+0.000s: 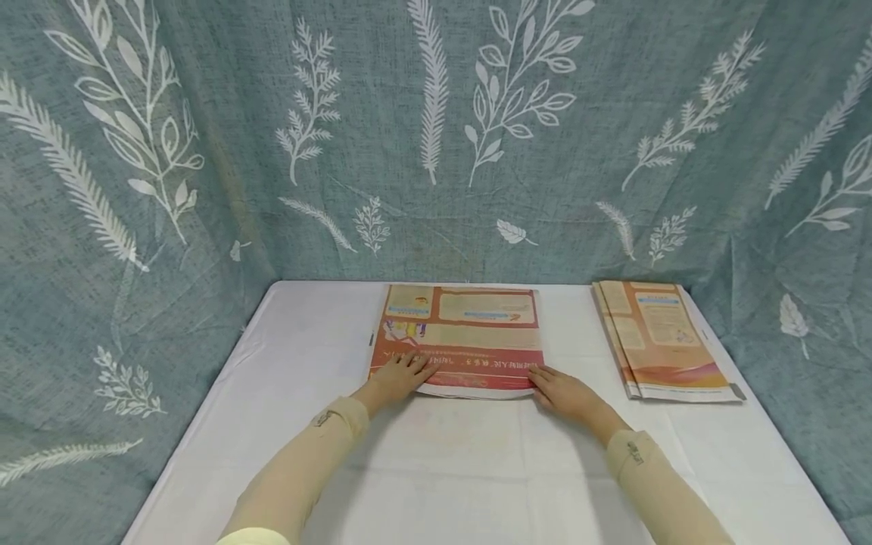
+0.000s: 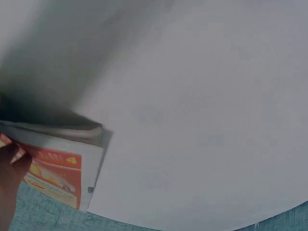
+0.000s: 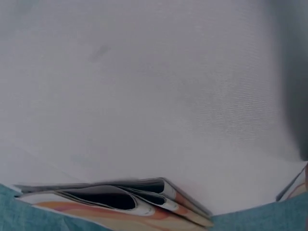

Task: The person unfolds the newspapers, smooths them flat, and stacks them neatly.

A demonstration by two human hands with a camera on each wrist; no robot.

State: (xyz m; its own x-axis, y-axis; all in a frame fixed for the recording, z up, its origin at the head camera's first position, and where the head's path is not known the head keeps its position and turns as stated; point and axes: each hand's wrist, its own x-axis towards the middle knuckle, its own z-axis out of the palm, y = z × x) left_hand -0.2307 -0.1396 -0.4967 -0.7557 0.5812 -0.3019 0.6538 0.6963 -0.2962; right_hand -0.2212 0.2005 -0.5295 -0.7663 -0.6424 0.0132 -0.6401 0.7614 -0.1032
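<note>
While the left hand rests, fingers extended, on the newspaper, the right hand touches its near right corner; pinching there cannot be confirmed. The newspaper lies at the table's far edge.

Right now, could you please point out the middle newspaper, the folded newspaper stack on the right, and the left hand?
Middle newspaper [image 1: 470, 337]: head view, center of its printed face.
Folded newspaper stack [image 1: 659, 341]: head view, printed top face.
Left hand [image 1: 398, 378]: head view, back of the hand.
</note>
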